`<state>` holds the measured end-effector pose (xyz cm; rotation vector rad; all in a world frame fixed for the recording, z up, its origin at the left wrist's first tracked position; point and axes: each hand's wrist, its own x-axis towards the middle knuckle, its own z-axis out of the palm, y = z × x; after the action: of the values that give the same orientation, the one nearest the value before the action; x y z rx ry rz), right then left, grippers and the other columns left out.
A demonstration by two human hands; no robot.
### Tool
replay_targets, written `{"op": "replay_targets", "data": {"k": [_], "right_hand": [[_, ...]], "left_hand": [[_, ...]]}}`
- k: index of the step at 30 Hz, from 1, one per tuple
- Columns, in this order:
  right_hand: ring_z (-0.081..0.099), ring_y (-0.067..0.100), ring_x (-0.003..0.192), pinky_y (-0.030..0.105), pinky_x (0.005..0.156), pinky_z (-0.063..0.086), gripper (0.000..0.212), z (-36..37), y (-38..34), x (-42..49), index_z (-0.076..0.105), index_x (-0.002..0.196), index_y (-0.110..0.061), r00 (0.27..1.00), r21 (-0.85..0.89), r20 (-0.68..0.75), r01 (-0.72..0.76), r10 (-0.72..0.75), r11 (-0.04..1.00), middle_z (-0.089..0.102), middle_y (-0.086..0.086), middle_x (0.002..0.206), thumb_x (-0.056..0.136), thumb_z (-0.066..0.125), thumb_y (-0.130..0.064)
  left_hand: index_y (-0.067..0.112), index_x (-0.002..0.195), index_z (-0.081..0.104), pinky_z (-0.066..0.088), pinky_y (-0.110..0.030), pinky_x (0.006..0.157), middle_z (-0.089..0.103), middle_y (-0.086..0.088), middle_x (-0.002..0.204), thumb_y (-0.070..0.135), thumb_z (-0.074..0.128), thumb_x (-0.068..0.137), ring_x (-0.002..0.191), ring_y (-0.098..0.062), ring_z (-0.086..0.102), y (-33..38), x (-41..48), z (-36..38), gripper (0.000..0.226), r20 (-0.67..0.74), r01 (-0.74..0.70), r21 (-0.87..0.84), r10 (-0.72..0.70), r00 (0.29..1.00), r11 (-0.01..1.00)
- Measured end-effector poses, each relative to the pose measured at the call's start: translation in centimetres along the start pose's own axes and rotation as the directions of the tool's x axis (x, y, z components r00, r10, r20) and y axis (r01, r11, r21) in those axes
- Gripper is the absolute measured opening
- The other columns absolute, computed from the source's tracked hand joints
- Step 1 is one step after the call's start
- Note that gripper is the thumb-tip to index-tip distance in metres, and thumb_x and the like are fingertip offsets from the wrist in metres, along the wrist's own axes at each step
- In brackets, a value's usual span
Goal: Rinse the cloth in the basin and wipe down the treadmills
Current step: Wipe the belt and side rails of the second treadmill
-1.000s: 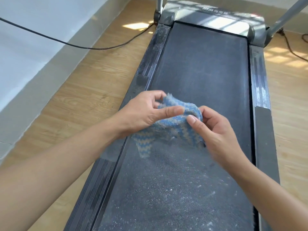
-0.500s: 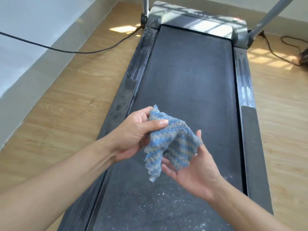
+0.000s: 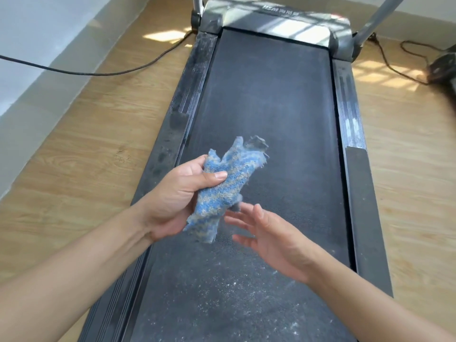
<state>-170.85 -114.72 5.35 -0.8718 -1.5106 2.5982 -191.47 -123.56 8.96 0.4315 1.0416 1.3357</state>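
Left hand (image 3: 172, 198) grips the bunched cloth (image 3: 222, 191) above the dusty treadmill (image 3: 269, 99); right hand (image 3: 271, 238), fingers spread and empty, likely regrips to wipe.

**Bare hands, bare forearms**

Nothing but skin shows on either arm. The left forearm (image 3: 74, 275) and the right forearm (image 3: 370, 299) are uncovered from the wrist to the picture's edge. The left hand (image 3: 172, 193) and the right hand (image 3: 274, 240) are bare too. The left thumbnail (image 3: 220, 175) is short and plain, cut close to the tip. The right hand's fingers (image 3: 243, 222) are blurred, so their nails cannot be made out.
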Motion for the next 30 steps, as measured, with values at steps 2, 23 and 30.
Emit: {"op": "replay_targets", "data": {"k": [2, 23, 30], "right_hand": [[0.048, 0.020, 0.143, 0.050, 0.119, 0.030, 0.086, 0.3, -0.5, 0.4, 0.057, 0.147, -0.022, 0.996, 0.007, -0.027, 0.090, -0.090, 0.996, 0.057, -0.002, 0.151, 0.076, 0.079, -0.065], [0.071, 0.031, 0.098, 0.049, 0.086, 0.057, 0.031, -1.8, -0.8, -0.7, 0.079, 0.110, -0.006, 0.876, -0.159, -0.372, 0.267, -0.308, 0.950, 0.076, 0.021, 0.110, 0.085, 0.078, -0.025], [0.069, 0.024, 0.096, 0.044, 0.087, 0.059, 0.027, -2.2, -0.3, -1.9, 0.083, 0.106, -0.012, 0.844, -0.239, -0.389, 0.295, -0.369, 0.925, 0.078, 0.017, 0.107, 0.083, 0.078, -0.025]], "left_hand": [[-0.001, 0.151, 0.046, 0.058, -0.046, 0.103, 0.060, -0.032, 0.145, 0.010, 0.061, 0.098, 0.126, -0.048, 0.060, 0.0, 0.1, 0.0, 0.056, 0.050, 0.012, 0.004, -0.012, 0.999, 1.000], [0.035, 0.150, 0.039, 0.058, -0.047, 0.098, 0.081, -0.011, 0.112, 0.033, 0.099, 0.063, 0.104, -0.030, 0.079, 0.0, 0.8, -2.7, 0.106, -0.189, 0.050, 0.443, 0.039, 0.981, 0.895], [0.035, 0.095, 0.080, 0.039, -0.033, 0.067, 0.073, -0.016, 0.087, 0.027, 0.096, 0.078, 0.068, -0.012, 0.051, 1.1, 0.3, -2.8, 0.025, -0.066, 0.004, 0.846, 0.097, 0.993, 0.534]]}}
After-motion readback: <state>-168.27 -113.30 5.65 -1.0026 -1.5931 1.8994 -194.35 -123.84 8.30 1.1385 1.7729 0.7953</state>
